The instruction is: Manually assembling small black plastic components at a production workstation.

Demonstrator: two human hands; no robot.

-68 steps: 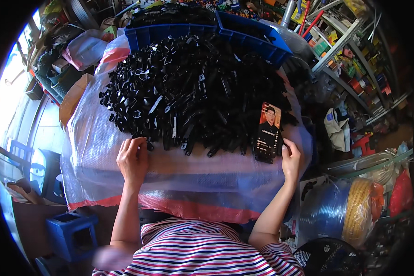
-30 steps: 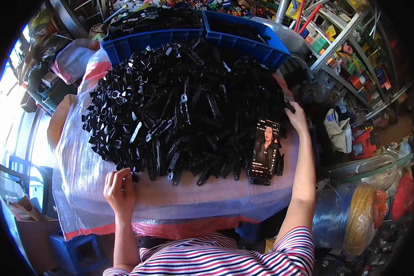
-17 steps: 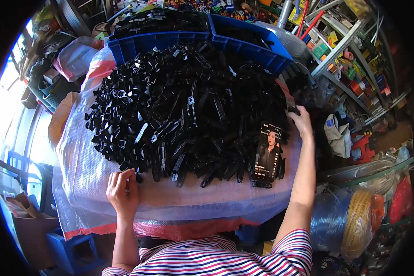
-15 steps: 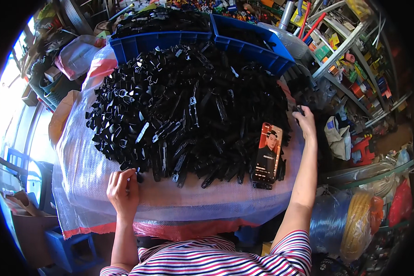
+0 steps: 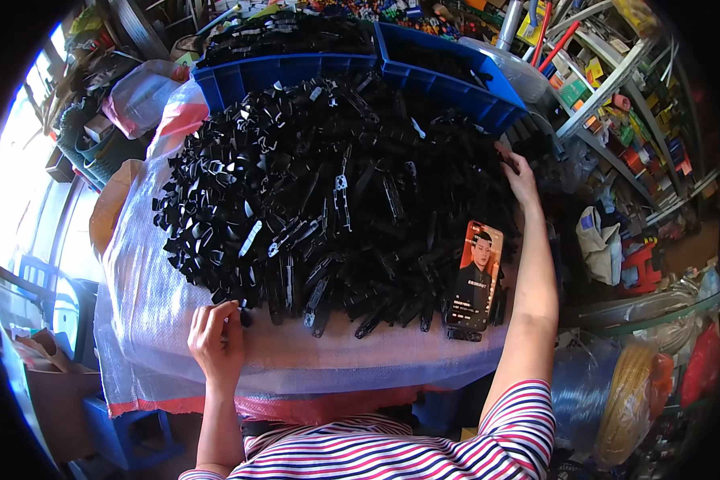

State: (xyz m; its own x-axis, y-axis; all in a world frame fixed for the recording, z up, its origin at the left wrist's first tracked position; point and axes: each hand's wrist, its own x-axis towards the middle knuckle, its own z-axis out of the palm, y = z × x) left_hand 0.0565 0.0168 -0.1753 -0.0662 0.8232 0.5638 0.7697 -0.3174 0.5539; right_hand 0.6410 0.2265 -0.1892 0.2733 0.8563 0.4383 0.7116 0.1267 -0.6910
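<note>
Resting at the near edge of the heap, the left hand [image 5: 216, 342] pinches a small black plastic part [image 5: 244, 318] between curled fingers, on the white woven plastic sheet [image 5: 144, 320] covering the bench. Just right, a smartphone with a lit screen [image 5: 475, 276] leans on the big pile of black plastic clips [image 5: 328, 192]. Farther off, the right hand [image 5: 520, 178] reaches the pile's far right edge; its grip cannot be told. Beyond stand blue plastic crates [image 5: 424, 72].

Large heap of small black plastic parts [image 5: 336, 192], glossy, jumbled at all angles, piled on a translucent woven sheet [image 5: 160, 320] covering the desk, near edge ragged, far side against blue bins [image 5: 296, 72]
</note>
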